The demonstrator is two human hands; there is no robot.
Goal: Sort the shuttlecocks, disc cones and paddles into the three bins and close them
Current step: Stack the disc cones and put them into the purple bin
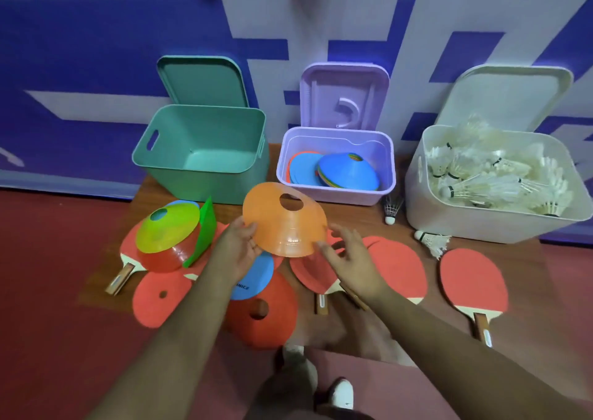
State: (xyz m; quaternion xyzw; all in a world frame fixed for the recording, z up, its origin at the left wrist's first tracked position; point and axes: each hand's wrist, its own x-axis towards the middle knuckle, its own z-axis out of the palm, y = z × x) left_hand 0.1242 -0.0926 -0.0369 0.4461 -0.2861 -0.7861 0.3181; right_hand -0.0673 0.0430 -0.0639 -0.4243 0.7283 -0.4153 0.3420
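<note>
Your left forearm hides part of a blue cone and the paddles beside it. It is unclear whether your right hand touches the orange cone. Open green, purple and white bins stand on a brown board on the red floor, against a blue-and-white wall. Your left hand grips the orange cone's edge, raised before the purple bin. Your right fingers spread loose at the opposite rim.

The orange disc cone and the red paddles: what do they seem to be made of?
Orange disc cone: probably thin plastic, glossy, since light glints near its lower rim. Paddles: matte red faces, likely rubber, on pale wood that shows at the neck; brown handles look wooden.
</note>
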